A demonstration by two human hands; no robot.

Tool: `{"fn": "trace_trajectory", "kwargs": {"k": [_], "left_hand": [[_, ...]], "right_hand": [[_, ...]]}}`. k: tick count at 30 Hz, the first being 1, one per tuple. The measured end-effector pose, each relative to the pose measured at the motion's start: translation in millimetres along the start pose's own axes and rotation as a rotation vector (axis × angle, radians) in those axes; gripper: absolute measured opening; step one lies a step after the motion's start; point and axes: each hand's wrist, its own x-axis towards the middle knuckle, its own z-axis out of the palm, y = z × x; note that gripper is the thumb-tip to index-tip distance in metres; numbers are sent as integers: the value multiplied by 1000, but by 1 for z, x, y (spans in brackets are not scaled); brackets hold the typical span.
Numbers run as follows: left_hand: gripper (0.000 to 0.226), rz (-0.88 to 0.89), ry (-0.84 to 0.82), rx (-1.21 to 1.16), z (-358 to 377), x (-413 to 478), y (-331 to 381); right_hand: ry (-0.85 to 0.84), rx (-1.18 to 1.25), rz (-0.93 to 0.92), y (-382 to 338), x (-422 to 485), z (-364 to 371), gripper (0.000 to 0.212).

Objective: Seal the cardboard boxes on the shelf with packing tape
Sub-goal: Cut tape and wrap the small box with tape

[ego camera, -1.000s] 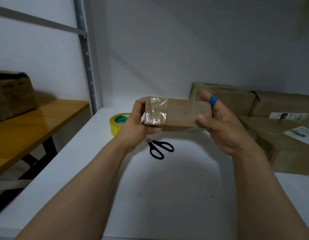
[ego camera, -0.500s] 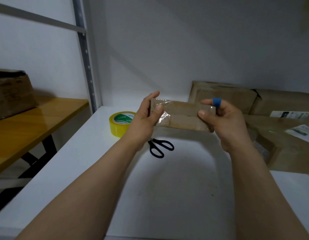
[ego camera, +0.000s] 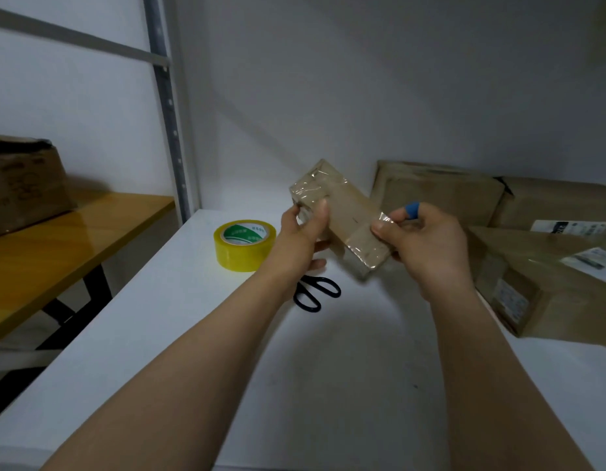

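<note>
Left hand point(ego camera: 301, 241) and right hand point(ego camera: 427, 244) grip tilted box point(ego camera: 349, 215) — scissors point(ego camera: 318, 293) (blades hidden) seemingly closed.

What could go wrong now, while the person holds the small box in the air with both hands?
1. The small box is tilted above the shelf, held only at its ends by the left hand and the right hand. If one grip slips, it may fall onto the scissors below.
2. The clear tape at the upper end looks wrinkled, so it may seal badly or peel unless pressed flat.
</note>
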Motion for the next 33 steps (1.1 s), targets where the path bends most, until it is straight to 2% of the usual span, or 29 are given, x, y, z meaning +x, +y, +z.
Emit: {"fn": "trace_trajectory", "kwargs": {"k": [2,6,13,15,18,20,22,24,30,33], "left_hand": [[65,-26,95,-77,2,5,9],[32,-18,140,-93,-3,14,10],[33,-24,127,-12,-7,12,8],[33,4,161,233,-13,10,9],[24,174,346,824,-38,9,9],[32,232,422,981,-60,8,10],[44,105,376,1176,-76,8,9],[46,-44,285,1306,-83,8,2],[30,4,298,1302,-84,11,-6],[23,-45,443,1118,-83,8,7]], "right_hand": [[-45,-23,-16,-2,-1,-1,25],[-99,-111,-50,-9,-7,-2,26],[15,-251,-120,-14,-13,-8,16],[15,-300,-118,-10,-12,-5,19],[-15,-378,-131,-7,-12,-2,17],[-43,-427,-150,-5,-13,2,16],[-50,-507,-171,-3,-15,8,14],[-44,-618,-163,2,-15,15,13],[-79,-756,-129,11,-17,25,20],[-111,-787,-137,10,-17,25,21]]}}
